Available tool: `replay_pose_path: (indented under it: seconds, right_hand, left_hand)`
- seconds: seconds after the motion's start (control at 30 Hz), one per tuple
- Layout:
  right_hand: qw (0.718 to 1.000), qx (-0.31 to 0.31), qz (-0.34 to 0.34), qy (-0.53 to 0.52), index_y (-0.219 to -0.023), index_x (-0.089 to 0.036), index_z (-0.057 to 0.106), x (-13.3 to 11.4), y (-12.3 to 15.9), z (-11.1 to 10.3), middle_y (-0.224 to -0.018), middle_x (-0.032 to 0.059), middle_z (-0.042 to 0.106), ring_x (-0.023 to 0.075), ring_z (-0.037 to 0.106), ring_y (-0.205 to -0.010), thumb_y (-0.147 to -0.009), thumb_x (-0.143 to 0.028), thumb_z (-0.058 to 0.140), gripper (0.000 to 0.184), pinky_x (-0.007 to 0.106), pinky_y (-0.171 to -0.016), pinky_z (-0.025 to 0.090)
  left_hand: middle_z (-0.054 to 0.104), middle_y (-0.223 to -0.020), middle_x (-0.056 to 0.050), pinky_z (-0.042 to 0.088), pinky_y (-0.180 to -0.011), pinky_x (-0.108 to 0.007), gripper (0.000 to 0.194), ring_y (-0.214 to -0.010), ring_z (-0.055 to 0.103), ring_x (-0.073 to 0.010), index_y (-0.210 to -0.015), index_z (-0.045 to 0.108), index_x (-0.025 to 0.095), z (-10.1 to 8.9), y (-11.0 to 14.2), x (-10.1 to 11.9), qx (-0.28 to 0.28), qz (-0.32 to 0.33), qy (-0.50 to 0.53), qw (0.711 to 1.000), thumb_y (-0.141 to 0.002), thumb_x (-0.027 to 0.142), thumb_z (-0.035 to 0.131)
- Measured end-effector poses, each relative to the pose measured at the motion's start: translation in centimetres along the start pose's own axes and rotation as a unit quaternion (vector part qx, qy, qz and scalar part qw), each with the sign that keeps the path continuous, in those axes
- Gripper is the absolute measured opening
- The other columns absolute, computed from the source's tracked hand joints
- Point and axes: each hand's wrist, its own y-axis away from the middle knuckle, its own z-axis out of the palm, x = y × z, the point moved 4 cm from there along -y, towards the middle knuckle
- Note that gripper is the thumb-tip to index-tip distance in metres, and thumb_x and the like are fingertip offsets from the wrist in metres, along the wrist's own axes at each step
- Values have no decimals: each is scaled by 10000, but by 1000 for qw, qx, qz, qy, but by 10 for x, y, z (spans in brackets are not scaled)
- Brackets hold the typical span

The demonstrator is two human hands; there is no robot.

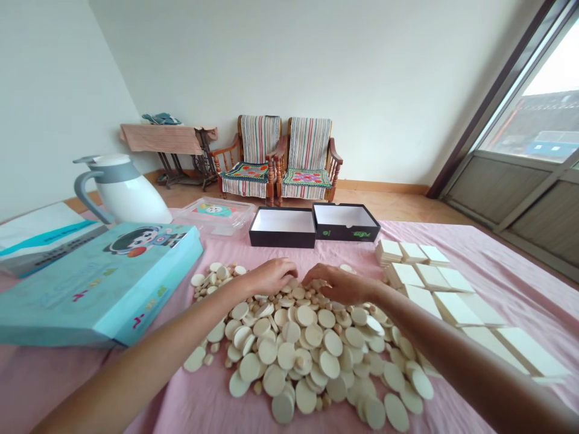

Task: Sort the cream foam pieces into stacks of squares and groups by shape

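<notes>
A broad pile of pale round wooden discs (pixel 313 335) lies on the pink cloth in front of me, with small wooden pegs (pixel 299 362) mixed in. At the far side of the pile, my left hand (pixel 274 275) has its fingers curled down against the pieces; whatever is between them is hidden. Facing it, my right hand (pixel 339 283) reaches leftward over the discs, its fingers bent but apart, the tips touching the pile. The two hands are close together without meeting.
Stacks of pale wooden rectangles (pixel 456 307) stand on the right. Two black boxes (pixel 282 239) (pixel 347 232) with white insides sit behind the pile, beside a clear plastic container (pixel 217 224). A light-blue box (pixel 90 283) and a white jug (pixel 131 196) occupy the left.
</notes>
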Motion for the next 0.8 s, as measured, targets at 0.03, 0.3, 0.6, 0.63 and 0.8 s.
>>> replay_pose_path:
  seconds: [0.03, 0.3, 0.6, 0.63, 0.8]
  right_hand:
    - [1000, 3, -11, -11, -1101, -196, 658, -4, 1, 0, -1133, 69, 678, 169, 606, -1054, -740, -6, 434, 465, 329, -934, 472]
    - [988, 110, 65, -84, -1040, -164, 658, -4, 32, -17, -988, 68, 708, 151, 656, -901, -805, -67, 437, 336, 279, -755, 522]
    - [977, 194, 39, 80, -1356, -218, 452, -50, 126, 26, -1311, 144, 539, 276, 520, -1187, -883, -376, 533, 506, 435, -959, 466]
    - [977, 175, 26, 115, -1434, -221, 356, -53, 133, 36, -1404, 150, 458, 300, 438, -1278, -872, -408, 547, 622, 472, -1019, 414]
    - [968, 96, -15, 233, -1527, -253, 128, -46, 147, 69, -1568, 107, 220, 324, 170, -1430, -851, -465, 567, 833, 549, -1129, 207]
  left_hand:
    - [688, -949, -60, 464, -828, -269, 264, -909, 625, -181, -926, 658, 159, -3, 5, -1, 6, -6, 3, 1000, -780, 66, 458]
    - [703, -992, -50, 472, -845, -277, 239, -914, 629, -169, -956, 657, 166, -33, 57, 4, 98, -81, 52, 991, -833, 137, 453]
    - [547, -1307, -108, 346, -1066, -438, 453, -1243, 446, -277, -1244, 561, 237, -12, 114, 82, 110, 71, -14, 991, -863, 482, 575]
    - [490, -1376, -119, 302, -1096, -477, 591, -1296, 389, -309, -1320, 500, 251, -5, 116, 92, 86, 98, -34, 991, -820, 550, 601]
    - [323, -1514, -146, 165, -1121, -594, 815, -1391, 255, -364, -1478, 253, 290, 29, 109, 115, -7, 174, -128, 976, -806, 672, 513]
